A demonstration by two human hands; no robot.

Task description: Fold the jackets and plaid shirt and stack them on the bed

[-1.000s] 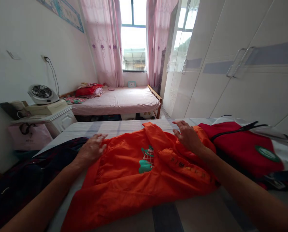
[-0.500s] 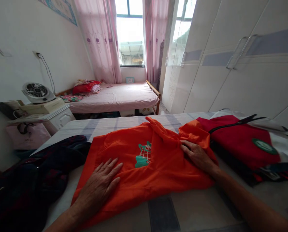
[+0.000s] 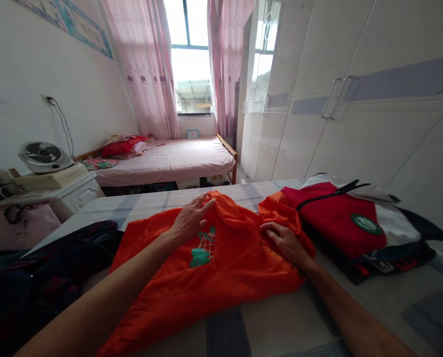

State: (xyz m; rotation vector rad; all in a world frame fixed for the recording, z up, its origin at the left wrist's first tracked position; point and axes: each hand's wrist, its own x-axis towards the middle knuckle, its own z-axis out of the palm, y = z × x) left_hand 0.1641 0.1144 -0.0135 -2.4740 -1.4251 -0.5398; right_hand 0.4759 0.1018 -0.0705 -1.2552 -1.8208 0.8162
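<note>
An orange shirt (image 3: 244, 267) with a green and white print lies partly folded in front of me, its far right part bunched up. My left hand (image 3: 192, 216) reaches over the print to the shirt's far edge. Its fingers are stretched out and the thumb stands apart, the fingertips at the raised fold there. On the right side, my right hand (image 3: 285, 242) rests on the shirt with curled fingers closed on a fold of the cloth.
A pile of folded clothes with a red and white jacket (image 3: 336, 218) on top lies at right. Dark clothing (image 3: 58, 267) is heaped at left. All lie on a checked sheet (image 3: 227, 327). Beyond stand a pink-covered bed (image 3: 177, 161), a fan (image 3: 45, 154) and a white wardrobe (image 3: 303, 134).
My left hand has moved forward from lying flat on the shirt's near left part to its far edge. My right hand stays on the right side, its fingers more curled. The view has shifted slightly.
</note>
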